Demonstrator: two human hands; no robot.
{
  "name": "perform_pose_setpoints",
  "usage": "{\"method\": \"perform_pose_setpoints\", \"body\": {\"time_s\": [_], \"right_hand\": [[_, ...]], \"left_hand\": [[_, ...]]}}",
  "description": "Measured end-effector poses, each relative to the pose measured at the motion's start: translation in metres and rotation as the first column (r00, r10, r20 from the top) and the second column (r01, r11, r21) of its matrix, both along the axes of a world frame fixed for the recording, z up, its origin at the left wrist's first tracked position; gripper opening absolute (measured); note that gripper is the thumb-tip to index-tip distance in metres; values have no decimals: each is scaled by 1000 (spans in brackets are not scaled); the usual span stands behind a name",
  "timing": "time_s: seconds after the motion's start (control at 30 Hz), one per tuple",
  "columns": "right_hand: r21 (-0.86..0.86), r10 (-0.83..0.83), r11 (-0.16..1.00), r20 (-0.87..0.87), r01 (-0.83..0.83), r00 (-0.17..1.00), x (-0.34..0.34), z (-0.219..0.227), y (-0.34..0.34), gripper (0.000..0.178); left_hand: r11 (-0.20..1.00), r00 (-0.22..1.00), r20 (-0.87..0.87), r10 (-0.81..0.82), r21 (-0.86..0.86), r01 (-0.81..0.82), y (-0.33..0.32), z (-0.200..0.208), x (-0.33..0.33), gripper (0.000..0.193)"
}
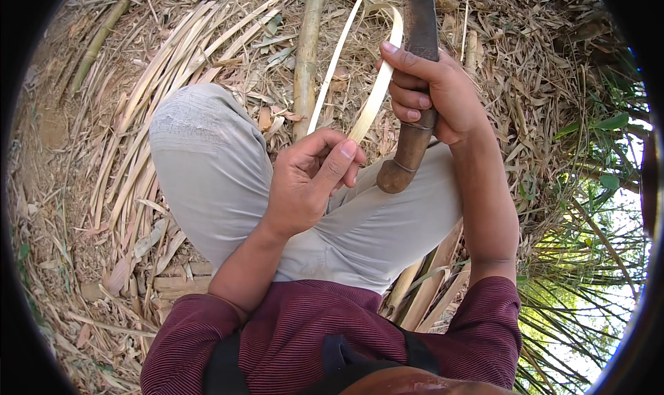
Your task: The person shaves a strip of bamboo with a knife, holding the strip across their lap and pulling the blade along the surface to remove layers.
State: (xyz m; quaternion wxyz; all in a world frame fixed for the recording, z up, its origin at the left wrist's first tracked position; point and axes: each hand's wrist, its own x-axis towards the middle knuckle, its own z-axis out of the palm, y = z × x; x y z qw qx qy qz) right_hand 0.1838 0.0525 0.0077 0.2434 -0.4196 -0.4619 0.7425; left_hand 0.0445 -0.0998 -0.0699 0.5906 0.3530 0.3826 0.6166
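Observation:
My left hand (319, 170) pinches a thin, pale bamboo strip (377, 94) between thumb and fingers, above my lap. From there the strip rises and bends over in a loop beside my right thumb. A second narrow pale length (339, 56) slants up from behind the left hand; whether it is the same strip I cannot tell. My right hand (436, 94) is wrapped round the wooden handle of a large knife (420, 14), its dark blade pointing up and away past the top edge. The thumb lies toward the strip's edge. The blade's far end is out of view.
A bundle of split bamboo strips (162, 84) lies on the left. Beyond my knees lies a bamboo pole (307, 56), with another pole (104, 39) at the far left. Dry leaves cover the ground. More split pieces (429, 291) sit by my right thigh; green plants (588, 256) grow at right.

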Motion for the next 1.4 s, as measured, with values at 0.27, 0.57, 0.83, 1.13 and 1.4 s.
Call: {"method": "perform_pose_setpoints", "body": {"time_s": [0.27, 0.57, 0.83, 1.13, 1.4], "right_hand": [[145, 100, 982, 137, -120, 986, -2, 2, -6, 27], [112, -75, 990, -67, 82, 995, 5, 1, 5, 26], [20, 8, 1000, -18, -8, 1000, 4, -1, 5, 32], [-21, 136, 991, 56, -135, 989, -3, -4, 0, 35], [3, -84, 996, -11, 84, 996, -3, -3, 3, 27]], "left_hand": [[999, 995, -94, -20, -32, 17, 0, 5, 5, 24], [982, 970, -162, -181, -83, 169, -6, -7, -2, 27], [996, 992, -98, -78, -54, 73, -2, 3, 11, 26], [995, 985, 148, -90, -36, 96, -5, -1, 1, 24], [995, 993, 76, -93, -19, 95, -7, -6, -1, 23]]}}
